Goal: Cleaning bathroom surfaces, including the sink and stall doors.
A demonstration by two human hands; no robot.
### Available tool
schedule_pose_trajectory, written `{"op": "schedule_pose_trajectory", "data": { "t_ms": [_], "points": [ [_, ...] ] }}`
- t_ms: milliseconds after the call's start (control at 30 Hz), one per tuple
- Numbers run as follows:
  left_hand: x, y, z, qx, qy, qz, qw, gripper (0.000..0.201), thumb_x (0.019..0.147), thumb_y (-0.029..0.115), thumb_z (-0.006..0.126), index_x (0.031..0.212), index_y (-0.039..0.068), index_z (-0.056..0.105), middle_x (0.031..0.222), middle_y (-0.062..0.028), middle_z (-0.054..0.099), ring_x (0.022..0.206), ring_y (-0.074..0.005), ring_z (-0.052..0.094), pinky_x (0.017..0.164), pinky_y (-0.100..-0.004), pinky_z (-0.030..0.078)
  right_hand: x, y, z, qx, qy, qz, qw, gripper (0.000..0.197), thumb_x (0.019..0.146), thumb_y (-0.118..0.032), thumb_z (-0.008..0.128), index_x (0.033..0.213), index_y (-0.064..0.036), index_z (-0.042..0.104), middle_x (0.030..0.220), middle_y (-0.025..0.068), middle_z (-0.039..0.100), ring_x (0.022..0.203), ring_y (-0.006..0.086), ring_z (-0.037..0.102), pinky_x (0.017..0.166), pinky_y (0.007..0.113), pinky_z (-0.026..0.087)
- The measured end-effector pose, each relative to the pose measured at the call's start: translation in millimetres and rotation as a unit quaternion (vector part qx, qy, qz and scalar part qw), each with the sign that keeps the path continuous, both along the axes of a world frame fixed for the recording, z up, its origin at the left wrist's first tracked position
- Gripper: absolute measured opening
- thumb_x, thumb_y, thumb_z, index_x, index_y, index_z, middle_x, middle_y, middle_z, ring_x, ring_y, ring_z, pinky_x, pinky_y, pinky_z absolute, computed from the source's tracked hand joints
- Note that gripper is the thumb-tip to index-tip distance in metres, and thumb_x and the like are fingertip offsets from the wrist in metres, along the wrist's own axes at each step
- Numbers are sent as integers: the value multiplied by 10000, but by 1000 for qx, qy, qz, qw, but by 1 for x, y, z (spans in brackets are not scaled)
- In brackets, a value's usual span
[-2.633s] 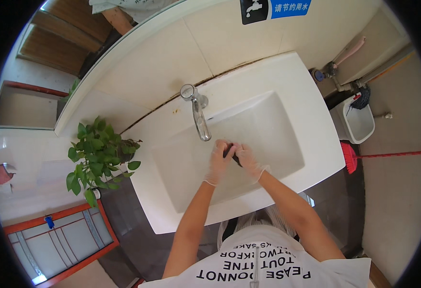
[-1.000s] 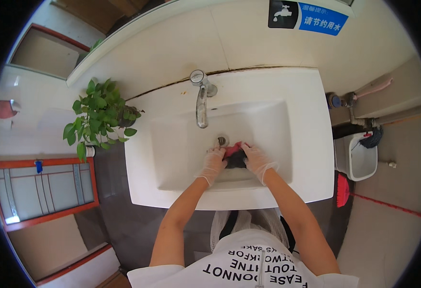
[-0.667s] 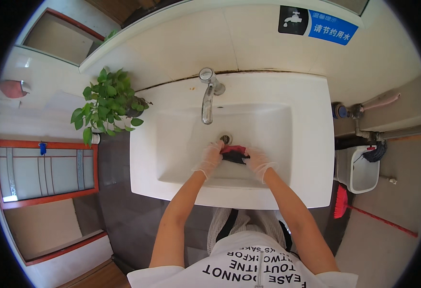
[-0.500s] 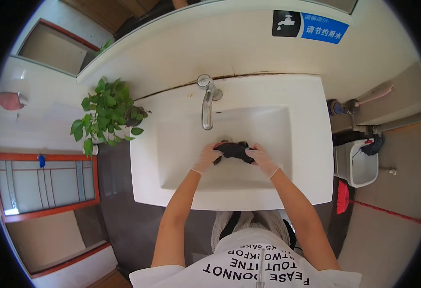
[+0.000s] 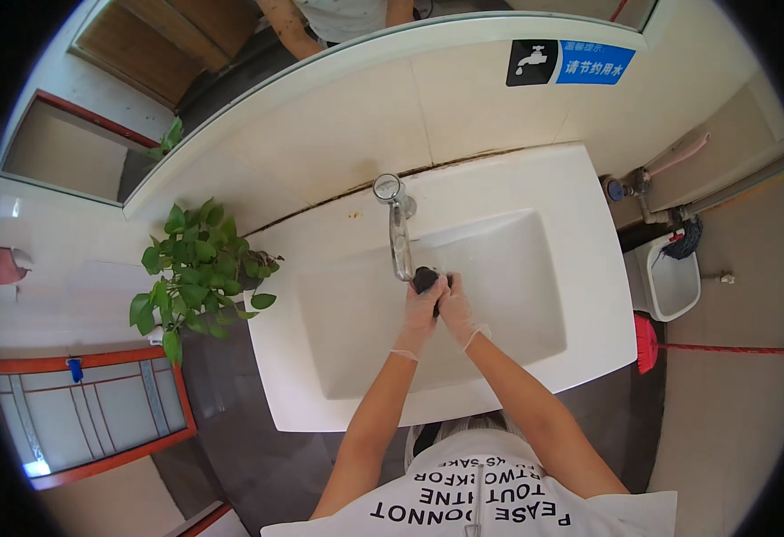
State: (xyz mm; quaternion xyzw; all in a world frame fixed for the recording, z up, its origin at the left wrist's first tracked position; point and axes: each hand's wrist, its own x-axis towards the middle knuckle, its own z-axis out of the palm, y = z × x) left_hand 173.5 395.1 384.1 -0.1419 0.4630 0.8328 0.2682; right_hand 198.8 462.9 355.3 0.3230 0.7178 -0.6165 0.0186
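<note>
A small, dark piece of cloth [image 5: 425, 279] is bunched up in my hands, just past the spout of the chrome faucet [image 5: 399, 234]. My left hand [image 5: 419, 318], in a thin clear glove, is closed around it. Pressed close beside it, my right hand [image 5: 454, 306] wears the same kind of glove and also grips the cloth. Most of the cloth is hidden by my fingers; dark bits show above and between them. Both hands are over the basin of the white sink [image 5: 589, 286]. Whether water is running cannot be made out.
A leafy green plant [image 5: 197, 264] overhangs the sink's left corner. A mirror [image 5: 231, 89] runs along the wall behind. To the right are pipes [image 5: 647, 201], a white bin [image 5: 673, 282] with a dark mop head, and a red broom [image 5: 647, 345].
My hands have come together from either side of the stretched cloth and moved nearer the spout. The cloth has gone from spread out to bunched. The view has tilted.
</note>
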Motion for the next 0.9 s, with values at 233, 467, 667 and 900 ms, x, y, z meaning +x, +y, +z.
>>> {"op": "schedule_pose_trajectory", "data": {
  "t_ms": [233,467,667,900],
  "points": [
    [-13,3,-2,-67,1,72,995,156,758,139,654,765,75,512,674,10,525,584,-104,508,517,-232,423,-6,2,12,124,78,53,988,163,831,-195,444,846,-39,487,774,190,546,736,361,531,620,405,418],
    [-19,-1,15,-45,-24,53,997,199,771,244,641,725,85,530,639,7,516,557,-99,500,494,-225,404,-8,22,47,198,99,170,960,204,833,-235,451,797,-46,518,738,168,564,684,354,535,605,417,429],
    [-33,-22,24,-165,42,14,985,268,775,196,613,945,-5,567,734,-22,569,571,-68,502,470,-203,409,-46,52,105,253,145,177,940,289,843,-305,438,878,-41,550,817,176,574,855,325,527,731,396,423],
    [-36,-23,33,-309,72,-110,942,316,762,216,633,1021,55,548,761,-4,582,631,-81,526,506,-220,425,-121,36,199,330,116,227,909,466,769,-484,501,888,-38,563,804,124,598,805,265,580,676,338,445]
  ]
}}
